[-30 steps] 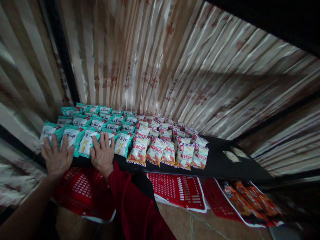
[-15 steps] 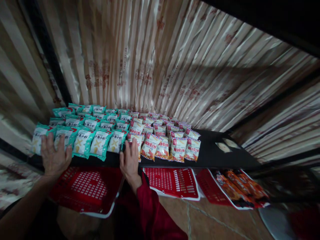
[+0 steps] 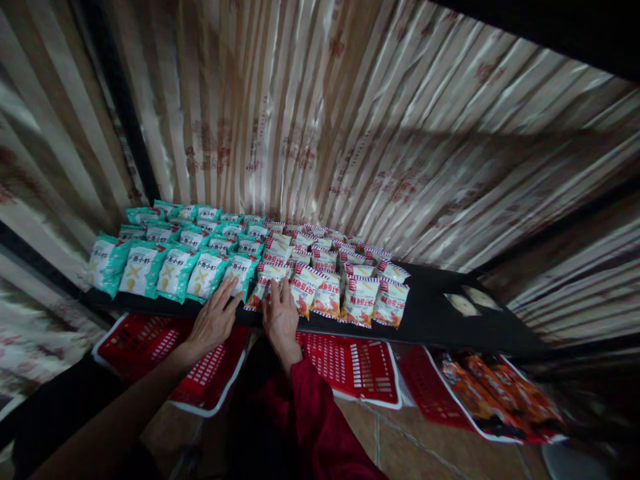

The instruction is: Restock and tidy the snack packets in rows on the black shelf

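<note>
Several teal-and-white snack bags (image 3: 143, 268) stand in rows on the left part of a black shelf (image 3: 425, 307). Beside them, to the right, are rows of white snack bags with red print and striped edges (image 3: 361, 298). My left hand (image 3: 216, 319), fingers extended, is at the front of the rightmost teal bag (image 3: 239, 272). My right hand (image 3: 280, 317) has its fingers up against the front of the leftmost white bags, partly covering them. Neither hand grasps a bag; fingertip contact is hard to make out.
Below the shelf sit red baskets (image 3: 345, 363) with white rims; the right one holds orange packages (image 3: 493, 393). Two pale flat pieces (image 3: 463, 305) lie on the shelf's right part. A striped curtain (image 3: 300, 120) hangs behind, with dark posts (image 3: 123, 100) at the sides. The floor is tiled.
My left hand has moved right, from the leftmost teal bags to the rightmost one. My right hand has shifted slightly right along the white bags. The view has turned a little.
</note>
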Available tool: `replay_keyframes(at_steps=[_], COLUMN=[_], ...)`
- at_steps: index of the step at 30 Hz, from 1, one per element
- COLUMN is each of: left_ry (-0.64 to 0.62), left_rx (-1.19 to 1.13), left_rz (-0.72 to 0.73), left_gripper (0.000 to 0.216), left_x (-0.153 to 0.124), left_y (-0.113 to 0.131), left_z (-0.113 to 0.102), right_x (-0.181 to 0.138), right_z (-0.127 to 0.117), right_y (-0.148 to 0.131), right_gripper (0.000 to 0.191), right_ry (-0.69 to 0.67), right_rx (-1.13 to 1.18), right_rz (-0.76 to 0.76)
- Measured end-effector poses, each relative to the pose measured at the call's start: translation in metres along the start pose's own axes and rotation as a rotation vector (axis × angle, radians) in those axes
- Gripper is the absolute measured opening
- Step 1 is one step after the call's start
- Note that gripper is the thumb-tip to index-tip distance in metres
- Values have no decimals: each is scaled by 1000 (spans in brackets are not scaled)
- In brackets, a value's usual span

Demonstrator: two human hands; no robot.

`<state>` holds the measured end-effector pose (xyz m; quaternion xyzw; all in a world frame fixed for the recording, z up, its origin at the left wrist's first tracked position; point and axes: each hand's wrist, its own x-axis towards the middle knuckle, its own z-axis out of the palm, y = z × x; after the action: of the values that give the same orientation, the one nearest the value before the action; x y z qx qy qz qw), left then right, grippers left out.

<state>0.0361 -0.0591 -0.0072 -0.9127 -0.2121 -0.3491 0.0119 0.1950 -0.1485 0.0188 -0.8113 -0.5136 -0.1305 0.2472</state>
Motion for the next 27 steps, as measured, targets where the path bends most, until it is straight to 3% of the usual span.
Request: replay_keyframes(at_steps=[8,13,18,27], left_ry=[5,35,71,77], left_rx=[31,30,40,72], left_rz=[-52,-86,-111,-81], left_gripper=[53,55,60,53], left_x=[-6,-7,-11,-8], left_y=[-6,-1,3,0], left_z=[18,24,30,29], right_x=[25,29,29,26], right_z=[-1,-5,-12,22], right_y=[6,16,24,14], right_gripper=[56,65,65,52], right_ry=[-116,-52,53,79], right_rx=[117,329,379,405], right_rz=[52,6,-4,4])
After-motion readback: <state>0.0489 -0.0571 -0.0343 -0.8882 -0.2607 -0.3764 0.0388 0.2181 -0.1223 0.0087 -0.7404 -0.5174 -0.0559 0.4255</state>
